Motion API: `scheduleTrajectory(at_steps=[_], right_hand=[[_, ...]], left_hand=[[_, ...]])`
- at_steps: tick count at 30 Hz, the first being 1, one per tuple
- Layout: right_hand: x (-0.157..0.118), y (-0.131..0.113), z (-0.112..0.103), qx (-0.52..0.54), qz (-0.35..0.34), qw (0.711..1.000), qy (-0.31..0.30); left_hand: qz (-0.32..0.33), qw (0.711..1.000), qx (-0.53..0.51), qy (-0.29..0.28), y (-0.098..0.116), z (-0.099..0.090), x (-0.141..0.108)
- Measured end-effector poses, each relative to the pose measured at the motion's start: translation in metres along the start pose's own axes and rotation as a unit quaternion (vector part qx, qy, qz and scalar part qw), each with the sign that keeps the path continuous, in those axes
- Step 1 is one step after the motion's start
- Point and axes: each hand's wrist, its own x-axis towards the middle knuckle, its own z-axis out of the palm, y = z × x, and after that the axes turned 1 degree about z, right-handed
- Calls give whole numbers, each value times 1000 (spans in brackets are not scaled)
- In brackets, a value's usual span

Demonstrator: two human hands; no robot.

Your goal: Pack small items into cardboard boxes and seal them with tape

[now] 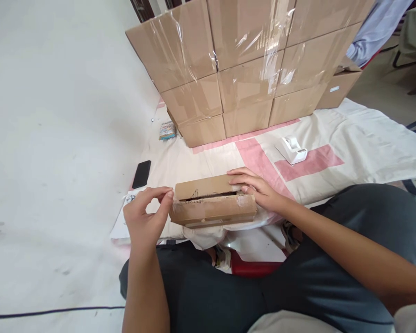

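we have a small cardboard box (213, 213) lying lengthwise at the near edge of the cloth-covered table (367, 134), between our hands. as far as we can judge, its closing is only partial: the long upper panels lie nearly together, but a dark gap with ragged, torn edges runs between them, while clear tape (244, 200) shows at the right end and more shines at the left corner. what is left unclosed is that gap, widest toward the right. our left hand (146, 215) has thumb and forefinger pressed together at the left corner; we cannot tell whether tape or cardboard lies between them. our right hand (258, 188) is spread, its fingers laid over the far right end. as for edges, the box sits right along the table's front rim, where the cloth droops above our legs (364, 231), so we judge there is little margin toward us. sideways to the left, the black phone (141, 174) and printed paper (120, 227) sit near the hand, with the white wall (55, 138) beyond. ahead, a strip of cloth separates the box from the large taped stack of boxes (246, 83); the white tape dispenser (293, 150) stands ahead and to the right, apart from our right hand.
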Motion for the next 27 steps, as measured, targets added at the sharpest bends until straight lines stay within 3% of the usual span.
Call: scheduleTrajectory(at_steps=[4, 7, 15, 20, 27], right_hand=[[0, -2, -2, -15, -15, 1000, -11], [-1, -2, -2, -13, -15, 1000, -10], [3, 2, -2, 18, -32, 999, -1], [4, 0, -6, 24, -15, 999, -20], [0, 7, -8, 71, -15, 997, -32]], left_hand=[[29, 999, -14, 3, 11, 0, 3], [41, 998, -39, -20, 5, -1, 10], [-69, 972, -154, -166, -36, 27, 34], [-121, 958, -145, -216, -37, 45, 41], [-100, 957, -96, -256, -38, 47, 39]])
